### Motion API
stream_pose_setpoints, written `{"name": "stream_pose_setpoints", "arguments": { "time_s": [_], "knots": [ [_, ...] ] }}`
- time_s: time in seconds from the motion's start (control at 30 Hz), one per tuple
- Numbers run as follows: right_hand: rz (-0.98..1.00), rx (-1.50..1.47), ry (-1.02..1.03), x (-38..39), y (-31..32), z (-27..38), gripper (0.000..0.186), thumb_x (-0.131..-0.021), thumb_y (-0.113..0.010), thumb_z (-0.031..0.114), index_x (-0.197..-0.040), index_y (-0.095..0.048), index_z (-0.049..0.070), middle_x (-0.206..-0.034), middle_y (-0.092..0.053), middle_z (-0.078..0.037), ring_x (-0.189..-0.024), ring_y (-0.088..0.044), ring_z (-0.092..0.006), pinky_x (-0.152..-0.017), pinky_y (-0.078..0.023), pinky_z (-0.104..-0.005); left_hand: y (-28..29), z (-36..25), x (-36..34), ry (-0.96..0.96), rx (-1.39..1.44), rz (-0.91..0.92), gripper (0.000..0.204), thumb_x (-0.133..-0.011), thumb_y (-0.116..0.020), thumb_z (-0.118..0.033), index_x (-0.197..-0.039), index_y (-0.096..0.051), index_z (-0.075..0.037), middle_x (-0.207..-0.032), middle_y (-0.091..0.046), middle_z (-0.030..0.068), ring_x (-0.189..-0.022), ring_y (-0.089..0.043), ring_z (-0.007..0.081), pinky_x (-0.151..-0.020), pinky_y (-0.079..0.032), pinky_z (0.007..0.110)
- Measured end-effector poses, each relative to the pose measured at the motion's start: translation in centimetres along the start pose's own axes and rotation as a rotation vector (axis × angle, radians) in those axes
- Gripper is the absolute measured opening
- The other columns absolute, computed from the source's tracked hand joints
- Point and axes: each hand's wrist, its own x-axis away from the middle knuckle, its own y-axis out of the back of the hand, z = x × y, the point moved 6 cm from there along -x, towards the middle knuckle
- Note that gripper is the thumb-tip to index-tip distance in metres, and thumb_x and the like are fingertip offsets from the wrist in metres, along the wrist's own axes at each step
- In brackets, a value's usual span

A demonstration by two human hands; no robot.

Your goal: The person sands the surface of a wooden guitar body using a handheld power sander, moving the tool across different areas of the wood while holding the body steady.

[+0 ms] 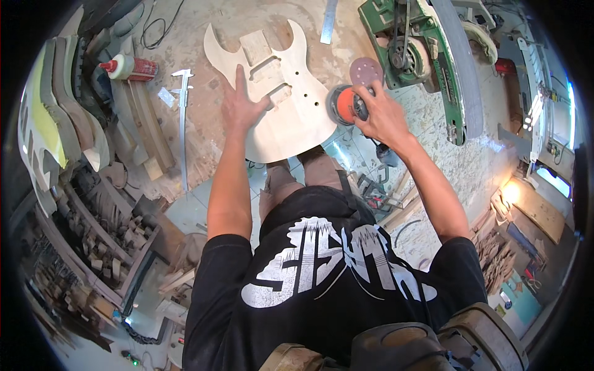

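A pale wooden electric guitar body [284,130] with two horns, cut cavities and several small holes lies on the bench top [179,25]. My left hand [243,108] rests on its left side with fingers stretched out. My right hand [377,117] grips an orange-and-black random orbital sander [346,105] at the body's right edge; the pad's underside is hidden. Just behind the sander is a round maroon sanding disc [365,69] with holes. A steel vernier caliper [184,130] lies left of the body.
A red-capped glue bottle [136,69] lies at upper left near wood strips [145,130] and stacked curved templates [62,105]. A steel ruler [328,21] lies at the back. A green belt-driven machine [383,28] stands at the right. Wood offcuts [111,260] fill the lower left.
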Motion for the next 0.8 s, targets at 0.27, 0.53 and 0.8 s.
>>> {"name": "stream_pose_setpoints", "arguments": {
  "time_s": [0.27, 0.53, 0.8],
  "knots": [
    [-0.044, -0.026, 0.088, -1.3, -0.3, 1.0, 0.069, -0.079, -0.084, 0.015, -0.141, -0.055, 0.019, -0.129, -0.054, -0.024, -0.110, -0.066, -0.0510, -0.088, -0.058, -0.0568, 0.3, 0.0, 0.2, 0.013, 0.026, 0.006, 0.119, -0.070, -0.085, -0.046, -0.171, -0.026, -0.024, -0.167, -0.029, 0.0327, -0.145, -0.049, 0.0490, -0.112, -0.051, 0.053],
    [-0.115, 0.001, 0.063, -2.4, 0.5, -0.5, 0.068, -0.080, -0.084, 0.017, -0.141, -0.055, 0.019, -0.131, -0.053, -0.023, -0.115, -0.064, -0.0510, -0.091, -0.057, -0.0577, 0.1, 0.0, 0.1, 0.010, 0.040, -0.003, 0.118, -0.070, -0.085, -0.045, -0.171, -0.027, -0.024, -0.168, -0.027, 0.0338, -0.143, -0.050, 0.0510, -0.111, -0.052, 0.054],
    [-0.052, 0.003, 0.083, -2.7, 0.1, 1.0, 0.070, -0.079, -0.084, 0.018, -0.142, -0.055, 0.020, -0.128, -0.054, -0.022, -0.115, -0.064, -0.0501, -0.089, -0.057, -0.0588, 0.3, -0.2, 0.2, 0.007, 0.026, 0.004, 0.119, -0.070, -0.085, -0.045, -0.171, -0.027, -0.022, -0.169, -0.026, 0.0348, -0.144, -0.049, 0.0519, -0.112, -0.052, 0.054]
  ]
}}
